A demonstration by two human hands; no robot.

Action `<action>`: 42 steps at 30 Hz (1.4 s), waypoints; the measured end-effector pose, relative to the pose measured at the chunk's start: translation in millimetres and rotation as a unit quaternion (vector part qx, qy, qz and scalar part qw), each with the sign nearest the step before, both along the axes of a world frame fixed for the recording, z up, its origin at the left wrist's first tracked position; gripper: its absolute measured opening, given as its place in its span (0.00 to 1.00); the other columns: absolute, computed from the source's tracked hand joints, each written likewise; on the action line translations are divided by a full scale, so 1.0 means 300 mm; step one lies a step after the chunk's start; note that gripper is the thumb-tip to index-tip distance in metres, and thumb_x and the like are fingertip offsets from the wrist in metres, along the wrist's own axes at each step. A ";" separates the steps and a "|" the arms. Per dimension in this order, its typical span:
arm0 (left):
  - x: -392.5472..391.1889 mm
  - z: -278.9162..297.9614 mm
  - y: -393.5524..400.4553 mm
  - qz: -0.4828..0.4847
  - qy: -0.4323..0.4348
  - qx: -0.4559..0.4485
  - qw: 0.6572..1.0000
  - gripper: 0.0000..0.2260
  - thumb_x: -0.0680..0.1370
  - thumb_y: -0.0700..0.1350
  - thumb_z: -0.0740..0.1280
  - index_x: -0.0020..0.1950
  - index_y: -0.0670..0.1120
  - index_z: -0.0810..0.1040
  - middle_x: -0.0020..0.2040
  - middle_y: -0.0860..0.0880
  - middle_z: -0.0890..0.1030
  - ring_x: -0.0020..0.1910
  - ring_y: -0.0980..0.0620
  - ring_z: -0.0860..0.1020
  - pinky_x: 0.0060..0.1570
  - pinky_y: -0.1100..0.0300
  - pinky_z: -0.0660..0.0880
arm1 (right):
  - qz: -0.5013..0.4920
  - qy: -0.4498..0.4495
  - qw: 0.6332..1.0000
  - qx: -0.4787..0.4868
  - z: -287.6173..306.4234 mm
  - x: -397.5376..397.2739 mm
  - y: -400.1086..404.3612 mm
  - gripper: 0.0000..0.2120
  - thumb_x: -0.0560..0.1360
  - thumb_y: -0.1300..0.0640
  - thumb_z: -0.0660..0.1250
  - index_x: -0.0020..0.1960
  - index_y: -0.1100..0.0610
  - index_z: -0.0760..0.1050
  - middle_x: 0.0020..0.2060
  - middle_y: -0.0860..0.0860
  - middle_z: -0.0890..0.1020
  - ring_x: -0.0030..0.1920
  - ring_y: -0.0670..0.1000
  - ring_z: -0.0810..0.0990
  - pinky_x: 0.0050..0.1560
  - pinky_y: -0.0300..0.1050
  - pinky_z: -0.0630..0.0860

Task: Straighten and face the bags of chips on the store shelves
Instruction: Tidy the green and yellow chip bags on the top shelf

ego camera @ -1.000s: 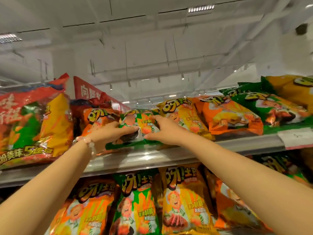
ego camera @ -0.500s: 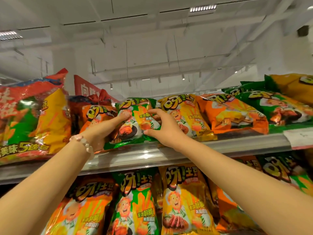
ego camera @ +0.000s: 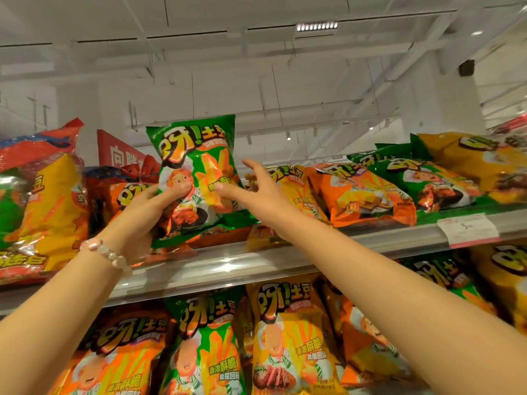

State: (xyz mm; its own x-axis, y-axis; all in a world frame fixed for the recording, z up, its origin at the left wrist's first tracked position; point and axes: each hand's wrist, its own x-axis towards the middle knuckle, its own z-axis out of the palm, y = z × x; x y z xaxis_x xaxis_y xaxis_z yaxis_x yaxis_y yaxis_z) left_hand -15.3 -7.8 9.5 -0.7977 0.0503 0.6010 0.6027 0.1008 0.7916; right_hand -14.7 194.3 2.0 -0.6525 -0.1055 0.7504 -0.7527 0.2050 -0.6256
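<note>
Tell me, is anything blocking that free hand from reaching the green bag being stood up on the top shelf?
Nothing visible. The right hand, fingers spread, is right beside the green bag, its fingertip at the bag's front. The left hand grips the bag from the other side, holding it upright above the flat-lying bags.

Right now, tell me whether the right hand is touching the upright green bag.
Cannot tell. In the head view the right hand's straight fingers overlap the green bag's right edge, so no contact or gap shows plainly. The left hand grips it.

Bare forearms; pale beaded bracelet (ego camera: 109,253), left wrist
</note>
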 end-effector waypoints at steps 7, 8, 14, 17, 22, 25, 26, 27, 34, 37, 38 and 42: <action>0.050 0.019 0.131 -0.068 0.029 -0.003 0.997 0.26 0.67 0.55 0.72 0.62 0.48 0.78 0.55 0.49 0.83 0.55 0.51 0.82 0.55 0.55 0.74 | 0.040 -0.050 0.998 0.007 0.050 0.047 0.126 0.41 0.70 0.43 0.71 0.76 0.45 0.53 0.72 0.52 0.67 0.64 0.50 0.71 0.53 0.39 0.69; 0.053 0.020 0.158 -0.071 0.026 -0.003 0.997 0.25 0.67 0.55 0.71 0.62 0.48 0.77 0.55 0.49 0.84 0.54 0.51 0.82 0.54 0.56 0.74 | 0.038 -0.050 0.998 0.007 0.052 0.054 0.151 0.40 0.71 0.43 0.71 0.76 0.45 0.54 0.70 0.52 0.70 0.62 0.49 0.73 0.49 0.38 0.71; 0.062 0.018 0.327 -0.116 -0.002 -0.003 0.993 0.23 0.70 0.51 0.71 0.63 0.44 0.76 0.54 0.46 0.84 0.52 0.49 0.83 0.44 0.60 0.81 | 0.030 -0.079 0.996 -0.006 0.053 0.065 0.326 0.39 0.69 0.47 0.73 0.75 0.46 0.57 0.65 0.52 0.75 0.60 0.52 0.77 0.62 0.52 0.74; 0.060 0.021 0.405 -0.134 -0.011 -0.008 0.991 0.23 0.72 0.49 0.70 0.65 0.42 0.74 0.56 0.44 0.83 0.54 0.46 0.82 0.48 0.57 0.80 | 0.030 -0.079 0.996 -0.010 0.061 0.076 0.418 0.38 0.70 0.50 0.74 0.74 0.47 0.58 0.64 0.51 0.76 0.60 0.51 0.77 0.59 0.47 0.74; 0.070 0.024 0.543 -0.142 0.010 -0.013 0.990 0.23 0.71 0.50 0.71 0.63 0.44 0.75 0.51 0.48 0.85 0.49 0.51 0.84 0.39 0.63 0.79 | 0.028 -0.061 0.998 -0.020 0.057 0.099 0.566 0.38 0.70 0.52 0.74 0.74 0.47 0.59 0.62 0.48 0.78 0.57 0.49 0.79 0.61 0.50 0.75; 0.079 0.032 0.625 -0.134 -0.006 -0.042 0.990 0.30 0.67 0.61 0.69 0.64 0.47 0.74 0.53 0.50 0.84 0.50 0.54 0.83 0.47 0.59 0.79 | 0.026 -0.049 0.997 -0.047 0.056 0.106 0.660 0.34 0.71 0.53 0.73 0.73 0.49 0.62 0.62 0.49 0.78 0.59 0.50 0.79 0.64 0.54 0.73; 0.076 0.037 0.652 -0.125 -0.017 -0.041 0.991 0.30 0.68 0.64 0.67 0.63 0.47 0.75 0.53 0.49 0.84 0.50 0.53 0.82 0.50 0.56 0.78 | 0.026 -0.043 0.997 -0.065 0.058 0.108 0.698 0.34 0.71 0.54 0.72 0.73 0.50 0.62 0.62 0.49 0.78 0.59 0.50 0.79 0.64 0.54 0.73; 0.073 0.041 0.682 -0.114 -0.022 -0.028 0.993 0.26 0.72 0.64 0.64 0.61 0.47 0.76 0.49 0.49 0.84 0.47 0.53 0.83 0.49 0.55 0.78 | 0.025 -0.039 0.995 -0.087 0.062 0.110 0.738 0.34 0.71 0.54 0.72 0.73 0.50 0.63 0.62 0.50 0.78 0.59 0.50 0.79 0.64 0.54 0.73; -0.011 -0.002 0.873 0.183 0.107 -0.187 0.959 0.15 0.77 0.50 0.68 0.59 0.45 0.72 0.51 0.48 0.77 0.45 0.53 0.76 0.42 0.58 0.72 | -0.002 -0.019 0.984 -0.179 0.093 0.130 1.012 0.30 0.72 0.55 0.72 0.71 0.50 0.66 0.56 0.48 0.82 0.50 0.46 0.83 0.43 0.42 0.80; -0.032 -0.003 0.941 0.246 0.067 -0.265 0.930 0.32 0.75 0.61 0.67 0.69 0.40 0.66 0.63 0.43 0.75 0.59 0.46 0.74 0.50 0.59 0.68 | -0.013 -0.014 0.983 -0.183 0.092 0.129 1.088 0.28 0.72 0.56 0.71 0.70 0.51 0.67 0.56 0.49 0.82 0.51 0.47 0.83 0.45 0.43 0.79; -0.038 0.000 0.963 0.263 0.052 -0.273 0.924 0.36 0.74 0.63 0.66 0.71 0.39 0.63 0.66 0.42 0.74 0.62 0.44 0.73 0.50 0.59 0.68 | -0.015 -0.014 0.983 -0.182 0.090 0.129 1.107 0.29 0.72 0.56 0.71 0.70 0.51 0.67 0.57 0.49 0.81 0.52 0.48 0.82 0.46 0.44 0.79; -0.042 0.018 1.039 0.296 -0.011 -0.285 0.912 0.39 0.72 0.69 0.63 0.67 0.36 0.68 0.59 0.41 0.78 0.48 0.47 0.78 0.35 0.62 0.70 | -0.002 -0.022 0.985 -0.169 0.072 0.120 1.161 0.27 0.72 0.56 0.71 0.68 0.51 0.69 0.54 0.47 0.82 0.49 0.46 0.83 0.41 0.41 0.78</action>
State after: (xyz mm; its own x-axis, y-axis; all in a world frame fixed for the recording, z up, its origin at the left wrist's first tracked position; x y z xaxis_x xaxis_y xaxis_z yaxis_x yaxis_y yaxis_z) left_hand -27.9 303.9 14.9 -0.7980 -0.0940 0.5953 0.2941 0.8014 0.5208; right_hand 21.3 542.7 23.6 -0.6845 0.1478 0.7139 -0.7235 -0.0175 -0.6901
